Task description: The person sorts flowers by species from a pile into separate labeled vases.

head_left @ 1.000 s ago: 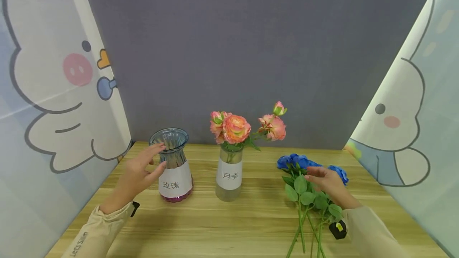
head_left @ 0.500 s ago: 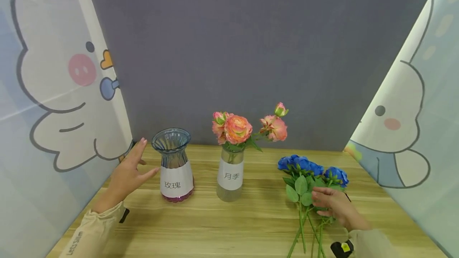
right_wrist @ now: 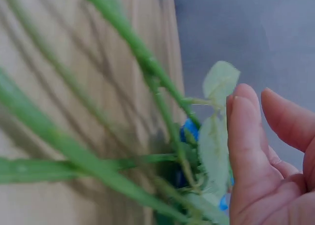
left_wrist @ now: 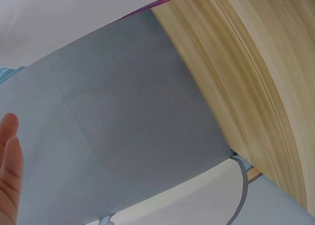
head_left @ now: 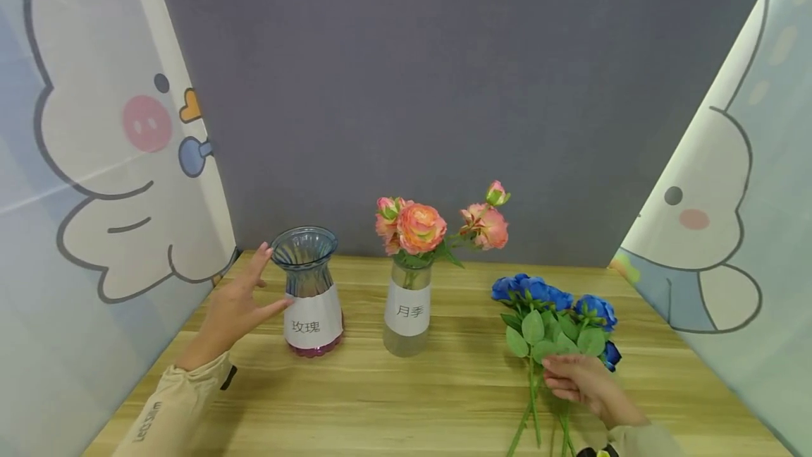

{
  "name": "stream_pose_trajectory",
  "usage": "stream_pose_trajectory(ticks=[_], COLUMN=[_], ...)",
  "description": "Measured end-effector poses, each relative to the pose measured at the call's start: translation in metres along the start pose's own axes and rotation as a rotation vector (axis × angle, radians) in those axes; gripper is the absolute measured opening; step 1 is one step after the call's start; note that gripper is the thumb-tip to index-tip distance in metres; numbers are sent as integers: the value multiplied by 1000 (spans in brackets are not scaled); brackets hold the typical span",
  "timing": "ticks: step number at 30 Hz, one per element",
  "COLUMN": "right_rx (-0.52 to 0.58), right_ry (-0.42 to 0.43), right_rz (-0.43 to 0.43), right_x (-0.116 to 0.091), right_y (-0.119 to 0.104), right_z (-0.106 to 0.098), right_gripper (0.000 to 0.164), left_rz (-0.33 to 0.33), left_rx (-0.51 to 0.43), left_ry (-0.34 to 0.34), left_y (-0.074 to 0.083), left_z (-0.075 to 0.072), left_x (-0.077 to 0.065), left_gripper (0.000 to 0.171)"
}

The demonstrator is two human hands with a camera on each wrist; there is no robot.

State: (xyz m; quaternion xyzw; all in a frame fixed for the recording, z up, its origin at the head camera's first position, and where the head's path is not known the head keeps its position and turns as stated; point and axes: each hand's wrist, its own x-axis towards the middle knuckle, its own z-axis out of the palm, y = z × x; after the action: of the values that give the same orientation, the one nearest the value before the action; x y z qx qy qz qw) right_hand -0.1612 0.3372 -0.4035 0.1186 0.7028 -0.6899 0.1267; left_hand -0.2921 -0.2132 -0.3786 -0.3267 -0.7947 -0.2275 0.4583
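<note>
My left hand [head_left: 231, 312] is spread beside the blue glass vase [head_left: 307, 270], its fingertips near the rim and thumb by the white label. That vase has a purple-pink base. Over the leaves and upper stems of several blue artificial roses [head_left: 539, 291] hovers my right hand [head_left: 586, 383]. The right wrist view shows its thumb and fingers apart, with a pale green leaf [right_wrist: 216, 136] right beside the fingers and green stems [right_wrist: 128, 38] below. The roses lie on the table, flowers pointing away from me. The left wrist view catches only the left fingers [left_wrist: 11, 161].
A clear labelled vase [head_left: 407, 340] stands mid-table with orange-pink flowers [head_left: 421, 229], one stem leaning right. Behind the wooden table [head_left: 355, 400] rises a grey backdrop [head_left: 406, 90]. Cartoon-printed cloth panels [head_left: 114, 231] flank it on both sides.
My right hand has drawn back toward me, from the blue flowers down to their leaves and stems. My left hand pulled away left from the vase, then edged slightly back toward it.
</note>
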Motion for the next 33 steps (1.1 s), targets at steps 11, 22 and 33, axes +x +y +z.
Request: stream_pose_trajectory(ticks=[11, 22, 33], right_rx=[-80, -269, -302], right_ry=[-135, -58, 25], right_rz=[92, 51, 41], right_x=[4, 12, 19], right_y=[8, 16, 17], right_z=[1, 11, 24], right_gripper=[27, 21, 17], left_rz=[-35, -102, -165], left_rx=[17, -53, -110], left_ry=[8, 9, 16], left_y=[2, 8, 10], left_z=[1, 16, 19], left_x=[8, 0, -1], left_gripper=[88, 95, 97])
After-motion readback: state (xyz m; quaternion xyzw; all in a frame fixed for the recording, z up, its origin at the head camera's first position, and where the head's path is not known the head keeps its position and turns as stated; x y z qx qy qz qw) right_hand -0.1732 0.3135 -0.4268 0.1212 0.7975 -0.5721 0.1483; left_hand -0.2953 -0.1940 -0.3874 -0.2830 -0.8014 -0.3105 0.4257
